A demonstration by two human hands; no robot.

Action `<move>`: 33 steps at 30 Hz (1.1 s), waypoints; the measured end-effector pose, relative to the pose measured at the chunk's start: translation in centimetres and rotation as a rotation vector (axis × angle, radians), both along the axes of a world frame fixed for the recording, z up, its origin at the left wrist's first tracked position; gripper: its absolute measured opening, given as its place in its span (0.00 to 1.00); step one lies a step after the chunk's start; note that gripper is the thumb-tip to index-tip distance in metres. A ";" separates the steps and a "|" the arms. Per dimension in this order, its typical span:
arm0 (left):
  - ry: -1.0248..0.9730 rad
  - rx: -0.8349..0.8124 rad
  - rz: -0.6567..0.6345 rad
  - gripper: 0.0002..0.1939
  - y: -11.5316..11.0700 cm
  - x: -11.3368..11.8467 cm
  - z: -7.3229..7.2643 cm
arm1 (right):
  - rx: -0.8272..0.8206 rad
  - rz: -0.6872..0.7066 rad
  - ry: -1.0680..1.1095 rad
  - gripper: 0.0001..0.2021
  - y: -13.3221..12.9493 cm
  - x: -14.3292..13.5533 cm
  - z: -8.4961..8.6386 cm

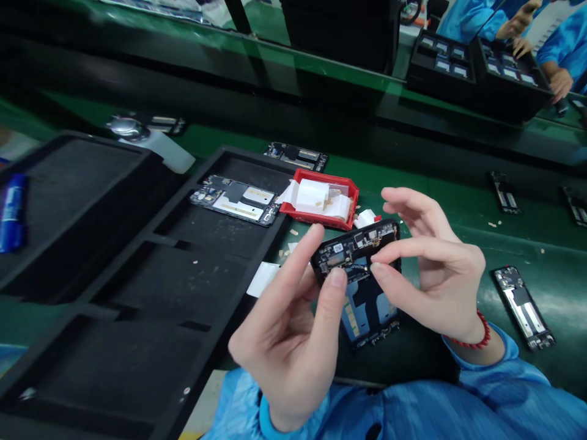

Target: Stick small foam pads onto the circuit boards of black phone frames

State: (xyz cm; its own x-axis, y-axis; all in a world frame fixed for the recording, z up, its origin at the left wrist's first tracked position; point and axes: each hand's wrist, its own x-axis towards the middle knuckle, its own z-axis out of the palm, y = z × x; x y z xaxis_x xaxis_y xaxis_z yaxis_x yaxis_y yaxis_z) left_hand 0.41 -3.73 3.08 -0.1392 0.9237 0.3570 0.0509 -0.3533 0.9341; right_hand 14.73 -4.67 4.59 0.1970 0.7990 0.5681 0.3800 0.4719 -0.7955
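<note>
An opened smartphone body (355,311), its circuit boards and bluish inner panel exposed, is tilted in front of me. My left hand (298,324) grips its left edge, the thumb pressing near the upper board and the index finger raised behind. At the board's right side my right hand (426,269) is closed in a pinch, thumb and index together. Whatever lies between those fingertips is too small to make out. Just beyond the phone stands a red tray (298,215) holding white paper pieces.
A black foam tray (151,281) at left carries one phone body (233,200). More phone bodies lie on the green bench, including one at right (523,305). A clear bottle (160,146) and blue marker (13,214) are at left. Co-workers' hands (518,24) work across the bench.
</note>
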 end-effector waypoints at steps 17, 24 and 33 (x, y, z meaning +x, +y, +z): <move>-0.061 0.068 0.095 0.27 -0.2 1.4 -0.6 | -0.051 -0.018 -0.029 0.07 -0.4 -0.2 0.2; -0.085 0.062 0.107 0.27 -0.3 1.5 -0.6 | -0.057 -0.041 -0.038 0.05 -0.5 -0.2 0.0; -0.108 0.046 0.135 0.26 -0.4 1.9 -0.7 | -0.021 -0.070 -0.026 0.07 -0.3 -0.5 -0.5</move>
State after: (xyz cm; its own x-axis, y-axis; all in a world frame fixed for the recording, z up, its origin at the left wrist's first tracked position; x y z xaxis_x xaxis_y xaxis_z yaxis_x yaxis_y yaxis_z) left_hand 2.27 -4.17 2.36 -0.3005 0.8772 0.3745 0.0010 -0.3924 0.9198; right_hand 14.21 -4.93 4.06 0.2387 0.7956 0.5568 0.4319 0.4266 -0.7947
